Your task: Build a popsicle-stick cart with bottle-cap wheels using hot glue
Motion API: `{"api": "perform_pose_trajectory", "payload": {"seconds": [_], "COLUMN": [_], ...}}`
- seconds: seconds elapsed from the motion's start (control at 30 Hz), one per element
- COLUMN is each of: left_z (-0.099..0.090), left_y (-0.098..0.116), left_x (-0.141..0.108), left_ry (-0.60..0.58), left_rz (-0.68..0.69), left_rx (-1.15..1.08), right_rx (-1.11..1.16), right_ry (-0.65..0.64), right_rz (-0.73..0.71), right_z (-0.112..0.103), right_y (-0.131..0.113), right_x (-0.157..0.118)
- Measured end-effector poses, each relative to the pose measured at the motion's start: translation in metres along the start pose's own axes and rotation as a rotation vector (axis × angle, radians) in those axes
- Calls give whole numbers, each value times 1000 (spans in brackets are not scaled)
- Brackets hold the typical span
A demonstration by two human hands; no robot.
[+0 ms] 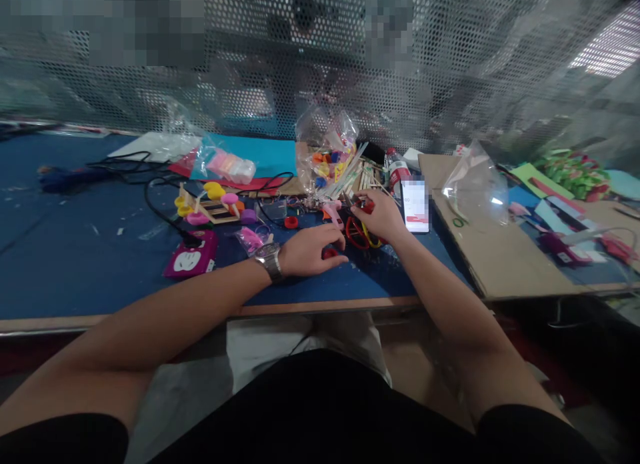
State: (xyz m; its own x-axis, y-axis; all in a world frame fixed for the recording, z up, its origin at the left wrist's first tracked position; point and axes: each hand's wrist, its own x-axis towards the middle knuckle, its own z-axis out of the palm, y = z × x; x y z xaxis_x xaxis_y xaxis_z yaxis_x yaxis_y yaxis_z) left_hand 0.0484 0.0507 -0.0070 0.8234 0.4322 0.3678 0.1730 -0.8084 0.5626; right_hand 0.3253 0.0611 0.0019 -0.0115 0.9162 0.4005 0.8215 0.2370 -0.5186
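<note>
My left hand [313, 251], wearing a metal watch [271, 261], rests low over the table with thumb and fingers apart. A small red piece [329, 253] shows between them, apparently lying loose. My right hand [380, 216] is closed on a small red-handled tool [366, 207] with a dark tip pointing left; its exact kind is partly hidden. Just under this hand lie scissors [356, 236] with red and yellow handles. Between the hands, slightly farther back, is a pink glue gun [332, 212]. A small red ring-shaped piece [291, 222] lies left of it.
A wooden stick model with coloured discs [215, 204] stands left, behind a purple power adapter [193, 254] with a black cable. Right are a lit phone [415, 207], a bottle [397, 171] and cardboard [500, 251]. Sticks and bagged parts [330, 161] lie behind, before a perforated metal screen [310, 64].
</note>
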Motion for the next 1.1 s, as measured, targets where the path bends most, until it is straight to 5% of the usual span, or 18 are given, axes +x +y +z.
{"api": "perform_pose_trajectory", "payload": {"seconds": [0.23, 0.4, 0.63, 0.97, 1.1], "left_z": [4, 8, 2, 2, -1], "left_y": [-2, -15, -15, -26, -24], "left_x": [1, 5, 7, 9, 9], "left_ry": [161, 318, 330, 436, 438], "left_rz": [-140, -279, -325, -370, -344], "left_rx": [-119, -255, -292, -303, -225], "right_rx": [73, 213, 236, 194, 97], "right_ry": [3, -123, -256, -271, -100], "right_rz": [-29, -275, -490, -349, -228], "right_z": [-2, -2, 5, -3, -15], "right_y": [-7, -26, -36, -34, -18], "right_x": [-3, -16, -24, -20, -6]}}
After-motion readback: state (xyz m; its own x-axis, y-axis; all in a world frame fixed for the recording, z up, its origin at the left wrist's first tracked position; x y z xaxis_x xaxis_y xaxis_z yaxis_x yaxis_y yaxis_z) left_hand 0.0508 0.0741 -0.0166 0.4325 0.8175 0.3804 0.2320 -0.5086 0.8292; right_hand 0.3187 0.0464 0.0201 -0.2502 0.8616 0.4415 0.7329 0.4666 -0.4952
